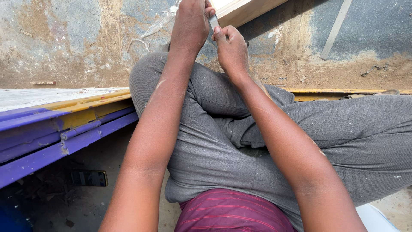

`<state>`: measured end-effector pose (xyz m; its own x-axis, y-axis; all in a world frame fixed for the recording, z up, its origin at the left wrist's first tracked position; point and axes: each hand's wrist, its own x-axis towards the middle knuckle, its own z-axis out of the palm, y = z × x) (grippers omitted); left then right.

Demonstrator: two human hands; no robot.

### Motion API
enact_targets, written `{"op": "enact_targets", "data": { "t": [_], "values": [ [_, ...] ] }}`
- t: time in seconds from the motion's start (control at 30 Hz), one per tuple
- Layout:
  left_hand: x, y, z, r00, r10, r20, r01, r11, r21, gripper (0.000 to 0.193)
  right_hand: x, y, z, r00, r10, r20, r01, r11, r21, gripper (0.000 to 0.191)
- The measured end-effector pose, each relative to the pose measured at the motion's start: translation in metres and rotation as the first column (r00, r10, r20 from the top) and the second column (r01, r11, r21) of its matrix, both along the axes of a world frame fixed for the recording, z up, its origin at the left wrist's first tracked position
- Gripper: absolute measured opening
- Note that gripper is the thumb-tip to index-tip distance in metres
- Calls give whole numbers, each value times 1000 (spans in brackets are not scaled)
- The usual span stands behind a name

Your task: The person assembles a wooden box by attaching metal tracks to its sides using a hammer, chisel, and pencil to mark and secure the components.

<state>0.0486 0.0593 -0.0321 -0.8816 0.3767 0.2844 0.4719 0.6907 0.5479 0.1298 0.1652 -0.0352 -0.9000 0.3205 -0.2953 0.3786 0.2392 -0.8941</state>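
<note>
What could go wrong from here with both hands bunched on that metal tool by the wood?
The left hand and right hand grip the thin metal tool close together, so a slip off the wooden piece might cut a finger. The work sits over the raised knee, which a slip might strike.

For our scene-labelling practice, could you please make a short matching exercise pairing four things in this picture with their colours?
Things:
1. trousers
2. rail at the left
3. shirt hem
4. wooden block by the left hand and right hand

Colours:
a. maroon, striped
b. pale tan
c. grey
d. purple

Pairs: 1-c, 2-d, 3-a, 4-b
</note>
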Motion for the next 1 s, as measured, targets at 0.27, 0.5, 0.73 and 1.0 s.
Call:
{"op": "enact_targets", "data": {
  "t": [0.27, 0.5, 0.73, 1.0],
  "values": [
    [7, -2, 5, 998, 59, -19, -58, 997, 41, 35, 0, -5, 4, 989, -22, 145, 13, 998, 65, 36],
    [3, 1, 6, 989, 69, 130, -72, 997, 17, 21, 0, -8, 5, 984, -81, 162, 67, 994, 91, 36],
    [6, 10, 15, 998, 42, 52, -35, 991, -130, 28, 2, 0, 12, 989, -60, 138, 58, 998, 21, 40],
    [24, 5, 19, 981, -171, -95, 131, 935, -330, 29, 7, 4, 22, 995, -42, 91, 48, 997, -64, 42]
  ]
}}
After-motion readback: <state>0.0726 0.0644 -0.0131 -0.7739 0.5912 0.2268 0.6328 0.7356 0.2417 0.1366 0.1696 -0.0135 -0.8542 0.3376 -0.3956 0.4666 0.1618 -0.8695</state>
